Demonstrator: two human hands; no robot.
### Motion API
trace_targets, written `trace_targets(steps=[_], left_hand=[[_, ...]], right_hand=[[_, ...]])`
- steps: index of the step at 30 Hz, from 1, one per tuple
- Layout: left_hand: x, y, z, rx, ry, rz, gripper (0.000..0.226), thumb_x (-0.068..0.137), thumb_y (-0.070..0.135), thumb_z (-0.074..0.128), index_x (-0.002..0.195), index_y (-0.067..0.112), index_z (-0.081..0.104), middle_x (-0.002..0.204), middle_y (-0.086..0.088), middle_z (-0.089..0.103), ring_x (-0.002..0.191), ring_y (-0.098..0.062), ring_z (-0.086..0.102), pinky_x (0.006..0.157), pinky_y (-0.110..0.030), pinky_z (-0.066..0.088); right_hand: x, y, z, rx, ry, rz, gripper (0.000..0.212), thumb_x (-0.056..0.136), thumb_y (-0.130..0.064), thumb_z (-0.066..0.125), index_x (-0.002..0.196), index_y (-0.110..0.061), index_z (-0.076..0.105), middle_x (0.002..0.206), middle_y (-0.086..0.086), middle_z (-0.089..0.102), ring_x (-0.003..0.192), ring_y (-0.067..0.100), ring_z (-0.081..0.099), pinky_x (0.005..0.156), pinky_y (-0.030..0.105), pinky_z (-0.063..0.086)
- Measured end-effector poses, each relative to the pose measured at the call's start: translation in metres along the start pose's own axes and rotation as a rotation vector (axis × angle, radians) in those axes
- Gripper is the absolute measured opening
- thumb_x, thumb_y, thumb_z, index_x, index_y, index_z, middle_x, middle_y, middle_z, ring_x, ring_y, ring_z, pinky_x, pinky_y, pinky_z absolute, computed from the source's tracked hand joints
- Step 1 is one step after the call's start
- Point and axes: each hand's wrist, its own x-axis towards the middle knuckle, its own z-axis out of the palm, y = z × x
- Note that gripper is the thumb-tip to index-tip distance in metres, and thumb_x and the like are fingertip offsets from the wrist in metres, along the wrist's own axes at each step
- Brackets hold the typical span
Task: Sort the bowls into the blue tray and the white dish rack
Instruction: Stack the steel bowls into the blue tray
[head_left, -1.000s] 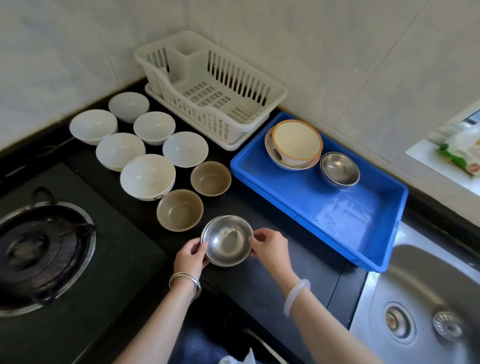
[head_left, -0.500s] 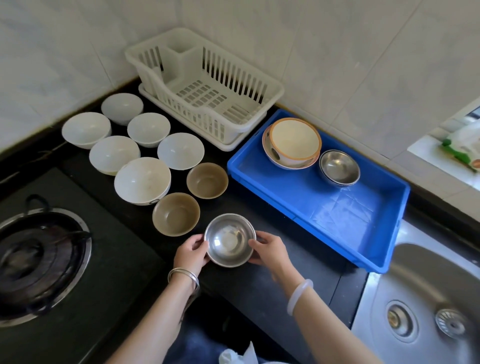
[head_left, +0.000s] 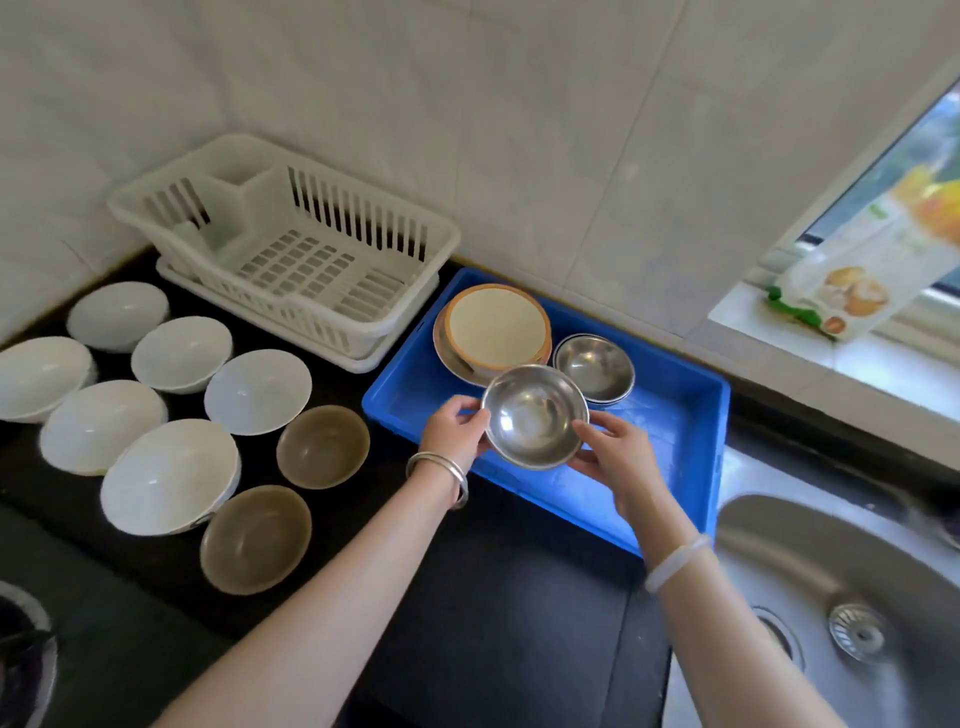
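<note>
I hold a small steel bowl (head_left: 534, 415) in the air over the near left part of the blue tray (head_left: 675, 457). My left hand (head_left: 453, 432) pinches its left rim and my right hand (head_left: 613, 457) grips its right side. Inside the tray sit an orange-rimmed bowl stack (head_left: 496, 330) and another steel bowl (head_left: 595, 366). The white dish rack (head_left: 291, 249) stands empty behind. Several white bowls (head_left: 257, 389) and two brown bowls (head_left: 323, 446) sit on the black counter at left.
A steel sink (head_left: 841, 613) lies to the right of the tray. A gas burner (head_left: 21, 660) shows at the lower left edge. A food packet (head_left: 857, 275) leans on the window sill. The tiled wall runs close behind rack and tray.
Both hands have lifted the steel bowl from the counter's front and carried it right and away, over the blue tray. The camera has swung to the right.
</note>
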Motion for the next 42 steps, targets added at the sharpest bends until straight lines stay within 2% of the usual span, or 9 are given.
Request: trace_targets(steps=[9,13,17,19,26,29,33,36,42], left_hand=[[0.077,0.026,0.111,0.194,-0.09,-0.049,0.021,0.089,0.01,0.052,0.105,0.001,0.062,0.095,-0.012,0.062,0.085,-0.028,0.06,0.086,-0.043,0.055],[0.099,0.025,0.135,0.338,-0.077,-0.03,0.023,0.088,0.011,0.052,0.106,0.002,0.063,0.109,-0.022,0.065,0.101,-0.038,0.062,0.092,-0.048,0.05],[0.107,0.024,0.149,0.572,-0.044,0.024,0.024,0.089,0.013,0.049,0.107,0.004,0.062,0.108,-0.018,0.066,0.099,-0.035,0.061,0.083,-0.033,0.047],[0.109,0.022,0.153,0.696,-0.034,0.043,0.026,0.09,0.014,0.047,0.109,0.003,0.062,0.108,-0.016,0.066,0.099,-0.033,0.06,0.073,-0.033,0.042],[0.113,0.013,0.159,0.903,0.012,0.098,0.027,0.09,0.012,0.045,0.11,0.0,0.058,0.11,-0.018,0.065,0.1,-0.035,0.06,0.072,-0.035,0.045],[0.11,0.009,0.159,0.917,0.041,0.118,0.026,0.089,0.012,0.047,0.11,0.001,0.057,0.112,-0.018,0.063,0.102,-0.034,0.06,0.076,-0.037,0.047],[0.103,0.003,0.16,0.867,0.08,0.126,0.034,0.088,0.01,0.049,0.121,0.003,0.05,0.127,-0.016,0.054,0.114,-0.033,0.054,0.09,-0.039,0.046],[0.099,0.0,0.162,0.836,0.114,0.146,0.038,0.088,0.009,0.049,0.126,0.004,0.048,0.135,-0.015,0.047,0.118,-0.032,0.051,0.094,-0.037,0.044],[0.095,-0.005,0.157,0.721,0.09,0.118,0.036,0.09,0.012,0.049,0.125,0.009,0.049,0.136,-0.012,0.049,0.118,-0.032,0.052,0.095,-0.04,0.045]], right_hand=[[0.09,-0.022,-0.068,-0.025,0.194,-0.005,0.024,0.086,-0.018,0.064,0.107,-0.007,0.067,0.087,0.011,0.072,0.067,0.021,0.072,0.082,0.037,0.058],[0.12,-0.028,-0.074,-0.059,0.233,0.0,0.017,0.087,-0.017,0.064,0.1,-0.008,0.069,0.082,0.008,0.069,0.063,0.016,0.07,0.069,0.028,0.059],[0.138,-0.031,-0.074,-0.107,0.269,0.007,0.009,0.087,-0.016,0.066,0.093,-0.01,0.068,0.08,0.006,0.066,0.066,0.016,0.067,0.057,0.02,0.058],[0.145,-0.029,-0.073,-0.13,0.276,0.007,0.008,0.086,-0.015,0.066,0.093,-0.011,0.069,0.078,0.004,0.066,0.064,0.015,0.066,0.062,0.023,0.058],[0.156,-0.02,-0.068,-0.21,0.291,-0.018,0.018,0.087,-0.015,0.062,0.071,-0.019,0.07,0.071,0.0,0.068,0.072,0.02,0.07,0.081,0.039,0.059],[0.154,-0.015,-0.066,-0.244,0.294,-0.045,0.016,0.087,-0.017,0.06,0.077,-0.014,0.072,0.079,0.009,0.072,0.082,0.025,0.07,0.079,0.04,0.058],[0.148,-0.01,-0.059,-0.292,0.266,-0.083,0.02,0.086,-0.019,0.056,0.096,-0.016,0.073,0.073,-0.006,0.064,0.07,0.011,0.057,0.059,0.025,0.045],[0.144,-0.007,-0.057,-0.248,0.238,-0.082,0.023,0.086,-0.018,0.054,0.101,-0.019,0.072,0.081,-0.004,0.066,0.071,0.013,0.054,0.061,0.026,0.044],[0.136,-0.006,-0.059,-0.238,0.225,-0.086,0.028,0.089,-0.017,0.053,0.111,-0.016,0.069,0.105,0.002,0.07,0.102,0.022,0.061,0.087,0.039,0.052]])
